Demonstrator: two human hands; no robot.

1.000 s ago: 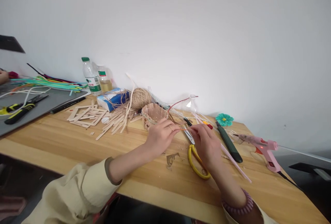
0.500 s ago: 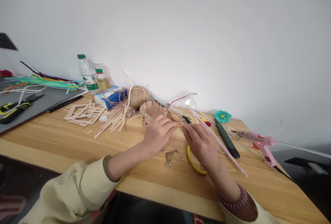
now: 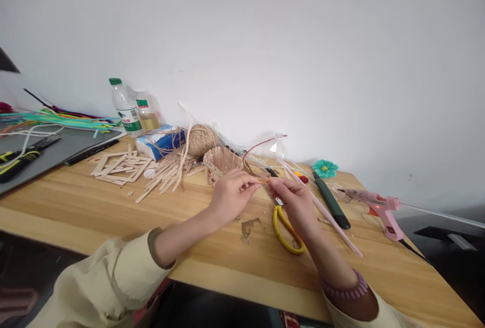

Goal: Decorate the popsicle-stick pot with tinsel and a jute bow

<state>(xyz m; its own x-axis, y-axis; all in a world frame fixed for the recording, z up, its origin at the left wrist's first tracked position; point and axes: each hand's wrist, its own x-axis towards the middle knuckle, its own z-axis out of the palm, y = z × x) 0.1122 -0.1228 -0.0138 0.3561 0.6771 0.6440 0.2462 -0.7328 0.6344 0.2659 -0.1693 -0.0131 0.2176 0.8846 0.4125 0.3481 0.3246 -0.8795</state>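
Note:
A small orange strip (image 3: 264,181) spans the short gap between my two hands, above the wooden table. My left hand (image 3: 232,197) pinches its left end, thumb against forefinger. Its right end is in the closed fingertips of my right hand (image 3: 294,204). Beneath my right hand lie scissors with yellow handles (image 3: 279,232), their blades partly hidden. Just behind my left hand stands a basket of wooden pieces (image 3: 223,160). A flat grey-brown scrap (image 3: 250,227) rests on the table below the hands.
Wooden sticks (image 3: 166,170), a twine ball (image 3: 202,140) and two bottles (image 3: 127,110) stand or lie at the left. A green cutter (image 3: 331,201), pink straws (image 3: 335,227), a teal flower (image 3: 325,168) and a pink glue gun (image 3: 379,206) are at the right.
My right hand has turned and its fingers have shifted on the orange strip, uncovering more of the scissors. My left hand has barely moved. The view has shifted slightly.

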